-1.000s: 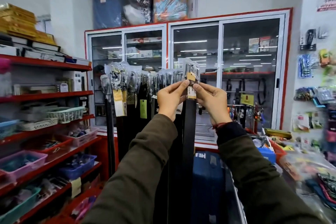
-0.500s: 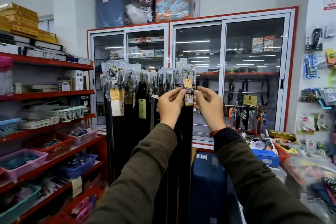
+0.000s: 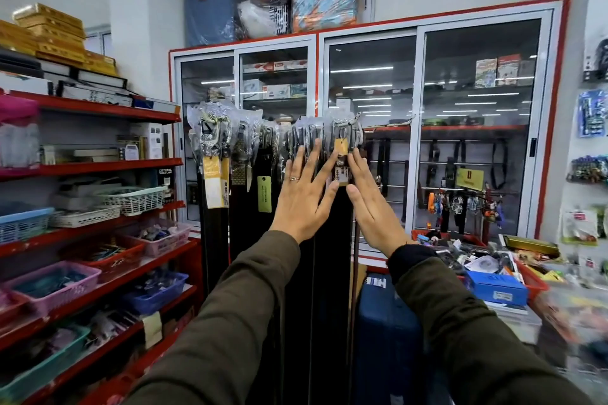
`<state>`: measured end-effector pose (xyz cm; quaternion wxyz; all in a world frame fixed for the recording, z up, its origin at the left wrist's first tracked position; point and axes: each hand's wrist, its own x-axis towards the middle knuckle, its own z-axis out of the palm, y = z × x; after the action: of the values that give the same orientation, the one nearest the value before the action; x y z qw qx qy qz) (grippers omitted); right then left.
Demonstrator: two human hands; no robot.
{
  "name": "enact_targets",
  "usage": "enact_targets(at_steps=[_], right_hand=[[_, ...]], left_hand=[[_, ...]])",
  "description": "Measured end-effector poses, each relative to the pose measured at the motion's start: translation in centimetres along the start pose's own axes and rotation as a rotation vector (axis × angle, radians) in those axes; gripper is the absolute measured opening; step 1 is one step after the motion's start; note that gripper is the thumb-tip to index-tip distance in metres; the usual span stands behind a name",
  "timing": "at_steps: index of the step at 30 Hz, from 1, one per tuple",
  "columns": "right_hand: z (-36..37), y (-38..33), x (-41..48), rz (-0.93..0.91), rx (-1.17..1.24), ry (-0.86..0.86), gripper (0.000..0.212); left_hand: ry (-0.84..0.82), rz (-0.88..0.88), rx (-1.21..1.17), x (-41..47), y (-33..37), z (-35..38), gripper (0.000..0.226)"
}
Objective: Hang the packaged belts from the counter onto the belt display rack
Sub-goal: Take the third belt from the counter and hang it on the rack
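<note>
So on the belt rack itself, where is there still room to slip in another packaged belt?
The rack is packed from its left end to the belt between the left hand and right hand. The only open gap shows right of that belt, before the glass cabinet's white frame. The counter is cluttered.

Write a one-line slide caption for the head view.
Both hands, left and right, open flat against packaged belts hanging on the display rack.

The hanging belts [image 3: 283, 207] stood in front of the glass cabinet [image 3: 371, 128], with shelves of baskets [image 3: 98, 233] to their left, a cluttered counter [image 3: 513, 273] to their right, and a suitcase [image 3: 385, 332] below beside them.
</note>
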<state>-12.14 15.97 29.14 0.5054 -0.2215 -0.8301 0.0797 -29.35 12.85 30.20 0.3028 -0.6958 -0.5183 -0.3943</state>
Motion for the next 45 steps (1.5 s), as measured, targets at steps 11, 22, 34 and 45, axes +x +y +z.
enact_targets(at_steps=[11,22,34,45], right_hand=[[2.4,-0.9,0.1,-0.007,-0.016,0.189,0.060],[9.0,-9.0,2.6,-0.204,0.123,0.252,0.055],[15.7,-11.4,4.9,-0.255,0.026,0.015,0.054],[15.7,-10.0,5.5,-0.178,-0.062,-0.016,0.054]], left_hand=[[0.088,0.024,0.082,-0.7,0.4,-1.3,0.060],[0.352,-0.149,0.078,-5.5,-5.3,-10.1,0.061],[0.191,-0.120,-0.064,-8.2,-12.6,-10.9,0.061],[0.120,-0.128,-0.089,-6.8,-13.4,-8.4,0.063]])
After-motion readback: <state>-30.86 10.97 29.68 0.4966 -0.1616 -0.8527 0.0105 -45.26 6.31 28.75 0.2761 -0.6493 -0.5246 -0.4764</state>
